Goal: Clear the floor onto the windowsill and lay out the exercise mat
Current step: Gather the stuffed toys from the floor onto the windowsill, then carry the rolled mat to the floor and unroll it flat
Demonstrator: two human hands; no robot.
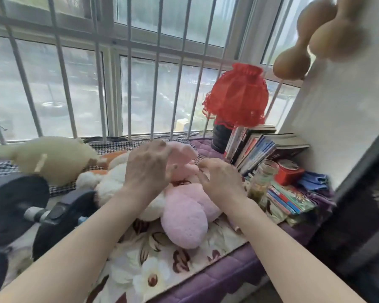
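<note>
Sill (228, 272): purple padded ledge, nearest edge at frame bottom; carries a floral cloth (153, 259).
Dumbbell (20, 206): black, on the sill at left.
Plush (184, 217): pink and white, lying on the floral cloth at sill centre.
Left hand (148, 169): fingers spread, over the plush; contact cannot be told.
Right hand (220, 178): fingers spread and loosely curved, just above the plush, gripping nothing.
Jar (263, 180): right of the plush, beside stacked books (258, 147).
Lamp (239, 95): red shade, behind the books, at the window bars (131, 68).
</note>
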